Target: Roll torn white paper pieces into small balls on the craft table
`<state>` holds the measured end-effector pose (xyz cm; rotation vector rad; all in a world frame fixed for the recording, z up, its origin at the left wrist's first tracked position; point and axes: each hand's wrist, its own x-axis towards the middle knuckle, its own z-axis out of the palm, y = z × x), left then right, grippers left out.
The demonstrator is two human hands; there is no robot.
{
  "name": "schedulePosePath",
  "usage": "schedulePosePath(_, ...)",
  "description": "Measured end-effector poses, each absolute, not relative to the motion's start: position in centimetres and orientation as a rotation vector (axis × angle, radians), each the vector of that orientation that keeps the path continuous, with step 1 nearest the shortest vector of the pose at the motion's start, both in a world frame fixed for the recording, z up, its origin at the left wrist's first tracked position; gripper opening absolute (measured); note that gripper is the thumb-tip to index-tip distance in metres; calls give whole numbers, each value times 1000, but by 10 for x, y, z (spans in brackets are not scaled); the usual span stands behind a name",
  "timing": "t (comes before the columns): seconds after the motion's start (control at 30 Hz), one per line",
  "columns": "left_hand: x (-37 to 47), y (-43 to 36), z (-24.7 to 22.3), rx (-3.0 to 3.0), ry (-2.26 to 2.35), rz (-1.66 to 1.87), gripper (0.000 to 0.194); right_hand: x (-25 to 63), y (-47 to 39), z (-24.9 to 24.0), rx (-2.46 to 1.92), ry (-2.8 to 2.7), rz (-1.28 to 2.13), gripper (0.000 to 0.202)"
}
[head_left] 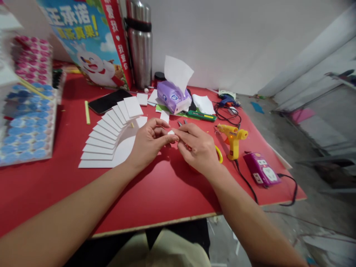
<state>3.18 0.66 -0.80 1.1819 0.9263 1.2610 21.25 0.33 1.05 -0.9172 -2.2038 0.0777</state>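
"Where is the small white piece (171, 132)?"

"At the dial's centre, above the red tabletop (155, 200). The person's left hand (150, 141) has it in a narrow thumb-and-finger pinch. The right hand (198, 146) is curled, fingertips at the piece; whether they grip it too, one cannot tell."

"And nearby?"

"At 9 o'clock, white rectangular cards (101, 142) overlap in a fan. The yellow hot-glue gun (233, 142) stands at 3, its light glowing orange; the purple socket adapter (263, 172) lies near 4."

"Any writing?"

"Between 10 and 11, the snowman-printed package (96, 55) reads 王承诺, its first line cut off, then 真果! below. Its red side carries 我爱你 under a heart."

"The tissue pack (174, 100)?"

"At 12, purple, with round blue emblems too small to read. The green utility knife (201, 115) at 2 shows no legible label, nor does the steel thermos (141, 55) at 11."
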Motion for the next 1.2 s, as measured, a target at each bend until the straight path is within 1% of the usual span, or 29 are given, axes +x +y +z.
schedulePosePath(0.17, 33, 4, -7, 1229, 908, 1200, 36, 218, 3, 14, -961, -2257, 54, 29)
schedulePosePath(0.37, 33, 5, -8, 1242, 880, 1206, 39, 216, 3, 11, -955, -2241, 74, 27)
schedulePosePath(0.5, 30, 9, -8, 1211, 849, 1219, 35, 210, 3, 10, -909, -2014, 317, 32)
schedulePosePath(0.6, 29, 10, -8, 1196, 807, 1217, 30, 209, 3, 13, -937, -1889, 495, 30)
schedulePosePath(0.8, 31, 12, -9, 1048, 719, 1189, 24, 211, 2, 19, -1044, -1687, 733, 27)
schedulePosePath(0.87, 32, 13, -11, 953, 673, 1163, 25, 211, 3, 17, -1031, -1658, 744, 27)
schedulePosePath(1.07, 33, 14, -10, 796, 657, 1043, 36, 209, 2, 16, -1048, -1710, 679, 29)
schedulePosePath(1.2, 35, 12, -8, 786, 637, 1063, 39, 208, 2, 15, -980, -1833, 608, 31)
